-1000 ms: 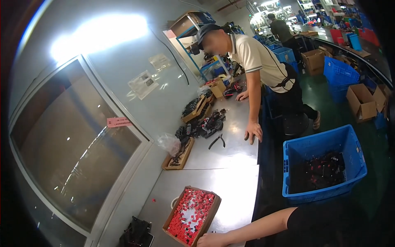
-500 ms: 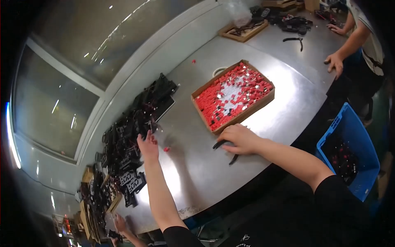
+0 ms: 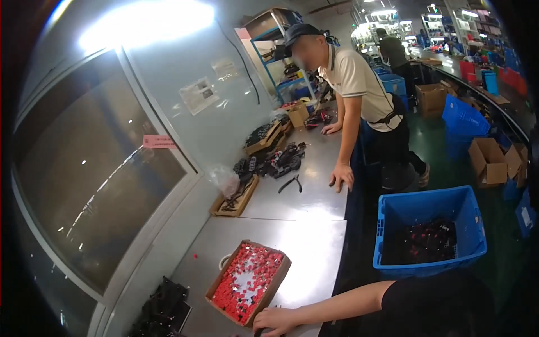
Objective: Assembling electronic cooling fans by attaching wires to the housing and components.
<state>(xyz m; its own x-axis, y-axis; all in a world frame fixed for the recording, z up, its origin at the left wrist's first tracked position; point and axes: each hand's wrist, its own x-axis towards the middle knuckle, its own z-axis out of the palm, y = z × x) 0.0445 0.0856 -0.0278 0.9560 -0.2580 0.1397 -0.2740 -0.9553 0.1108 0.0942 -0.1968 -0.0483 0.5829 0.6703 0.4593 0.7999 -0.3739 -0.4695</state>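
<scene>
My right hand (image 3: 275,321) is at the lower edge, fingers curled round black-handled pliers that show only as a dark sliver beneath it. It rests on the metal table just beside the near corner of a shallow cardboard box (image 3: 287,268). The box holds many small red pieces (image 3: 227,292), with a pale patch showing through in the middle. My left hand is out of view. To the left of the box, a heap of black plastic parts (image 3: 160,306) lies along the wall.
Right of the table stands a blue crate (image 3: 429,267) with dark and red parts inside. Farther along, a co-worker (image 3: 359,84) leans on the table with both hands. Near them lie another pair of black pliers (image 3: 292,183), a wooden tray (image 3: 244,203) and black assemblies (image 3: 283,162).
The view has swung up and to the right, bringing the co-worker and room into sight. My left hand has left the picture. My right hand stays beside the box.
</scene>
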